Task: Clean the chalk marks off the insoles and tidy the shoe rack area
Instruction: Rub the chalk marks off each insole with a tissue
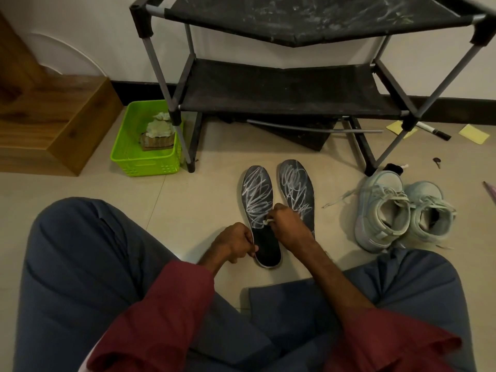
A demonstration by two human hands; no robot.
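Pinches the heel edge of the nearer dark foam insole [257, 194] with the curled left hand [234, 245]. Grips a small white wad [268, 220] in the right hand [290, 226], pressing it on the white chalk scribbles. Has that and the second chalked insole [296, 189] flat on beige floor tiles [201, 197], side by side, before the black fabric shoe rack [268, 87].

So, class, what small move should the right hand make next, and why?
Probably the right hand should rub its white wad toe-ward along the left insole: the heel looks clean, chalk covers the front, and the left hand holds its edge.
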